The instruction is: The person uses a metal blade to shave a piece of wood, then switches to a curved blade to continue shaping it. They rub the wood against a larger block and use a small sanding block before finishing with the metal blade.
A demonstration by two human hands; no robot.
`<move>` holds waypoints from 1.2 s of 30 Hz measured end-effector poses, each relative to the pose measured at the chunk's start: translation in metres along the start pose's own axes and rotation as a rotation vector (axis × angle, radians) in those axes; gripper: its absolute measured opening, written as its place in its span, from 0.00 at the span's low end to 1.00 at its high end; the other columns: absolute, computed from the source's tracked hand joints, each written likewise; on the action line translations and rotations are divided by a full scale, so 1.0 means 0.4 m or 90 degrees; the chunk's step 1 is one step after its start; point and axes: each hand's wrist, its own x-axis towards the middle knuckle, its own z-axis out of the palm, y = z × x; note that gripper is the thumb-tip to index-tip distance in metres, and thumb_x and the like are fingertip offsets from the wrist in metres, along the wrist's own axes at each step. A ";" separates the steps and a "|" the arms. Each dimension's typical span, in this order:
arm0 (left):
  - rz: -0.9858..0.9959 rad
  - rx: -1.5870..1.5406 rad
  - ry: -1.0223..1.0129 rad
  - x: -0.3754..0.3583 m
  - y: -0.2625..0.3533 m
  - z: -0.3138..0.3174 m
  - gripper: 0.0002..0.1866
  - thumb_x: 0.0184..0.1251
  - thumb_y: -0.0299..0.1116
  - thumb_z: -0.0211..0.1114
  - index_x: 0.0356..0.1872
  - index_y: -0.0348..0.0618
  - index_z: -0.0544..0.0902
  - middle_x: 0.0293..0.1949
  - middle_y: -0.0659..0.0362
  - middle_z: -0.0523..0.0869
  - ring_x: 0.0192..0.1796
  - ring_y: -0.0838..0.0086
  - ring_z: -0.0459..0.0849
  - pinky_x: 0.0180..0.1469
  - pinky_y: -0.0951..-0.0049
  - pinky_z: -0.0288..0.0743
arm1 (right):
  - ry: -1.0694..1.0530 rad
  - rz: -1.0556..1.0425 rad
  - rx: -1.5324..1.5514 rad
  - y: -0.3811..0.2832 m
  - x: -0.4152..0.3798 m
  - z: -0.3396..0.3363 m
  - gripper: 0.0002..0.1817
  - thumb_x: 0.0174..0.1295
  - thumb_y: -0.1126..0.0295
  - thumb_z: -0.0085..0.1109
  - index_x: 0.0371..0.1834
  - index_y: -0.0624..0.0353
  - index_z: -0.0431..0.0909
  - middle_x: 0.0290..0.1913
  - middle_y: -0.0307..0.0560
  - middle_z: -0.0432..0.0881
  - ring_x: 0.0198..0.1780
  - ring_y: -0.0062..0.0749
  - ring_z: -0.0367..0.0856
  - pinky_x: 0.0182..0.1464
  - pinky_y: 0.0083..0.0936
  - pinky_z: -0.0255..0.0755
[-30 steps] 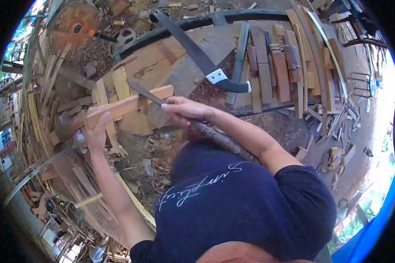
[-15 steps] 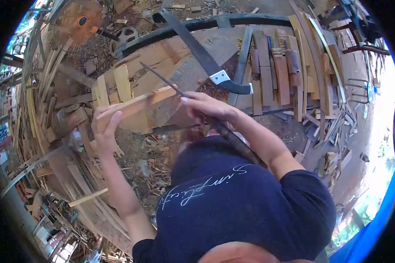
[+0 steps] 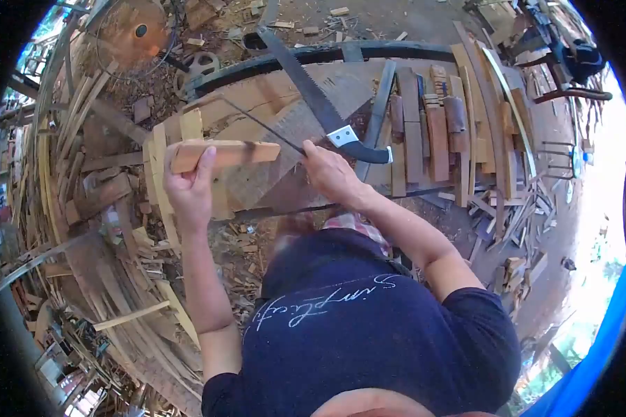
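My left hand (image 3: 190, 184) is closed around one end of a short wooden block (image 3: 236, 154), its thumb pressed on the near face. The block is held level over the bench, its other end pointing right. In my right hand (image 3: 332, 175) is a long-handled knife (image 3: 263, 125), whose thin dark blade slants up and to the left, beyond the block's far edge. Most of the knife's handle is hidden under my right hand and forearm. A handsaw (image 3: 313, 90) with a dark grip lies on the bench, just beyond my right hand.
The wooden bench (image 3: 247, 104) bears a row of wood pieces (image 3: 438, 142) on its right. A fan (image 3: 138, 38) stands at the far left. Long strips (image 3: 135, 316) are piled on the left, and offcuts (image 3: 528, 208) litter the ground on the right.
My left hand has turned the block level and moved slightly right. My right hand has shifted right, leaving a gap between it and the block; the knife blade now lies past the block.
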 end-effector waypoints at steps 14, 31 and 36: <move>0.037 -0.036 -0.003 -0.003 0.020 0.031 0.08 0.67 0.23 0.65 0.46 0.36 0.78 0.42 0.61 0.84 0.44 0.82 0.81 0.49 0.79 0.76 | -0.119 0.081 -0.041 0.052 0.000 0.040 0.11 0.68 0.67 0.47 0.46 0.60 0.59 0.25 0.67 0.78 0.34 0.68 0.78 0.35 0.58 0.67; 0.069 0.016 -0.009 0.002 0.028 0.058 0.09 0.66 0.24 0.67 0.45 0.38 0.78 0.40 0.63 0.83 0.43 0.82 0.80 0.48 0.78 0.75 | -0.084 0.049 0.018 -0.006 -0.015 0.008 0.12 0.67 0.69 0.50 0.45 0.60 0.59 0.26 0.69 0.76 0.35 0.68 0.76 0.36 0.56 0.65; 0.073 -0.015 -0.011 0.015 0.019 0.066 0.09 0.66 0.24 0.67 0.45 0.37 0.79 0.39 0.62 0.84 0.41 0.83 0.81 0.46 0.80 0.77 | -0.036 -0.040 0.094 -0.060 -0.003 -0.019 0.13 0.66 0.69 0.52 0.44 0.60 0.58 0.28 0.71 0.77 0.37 0.70 0.76 0.37 0.57 0.63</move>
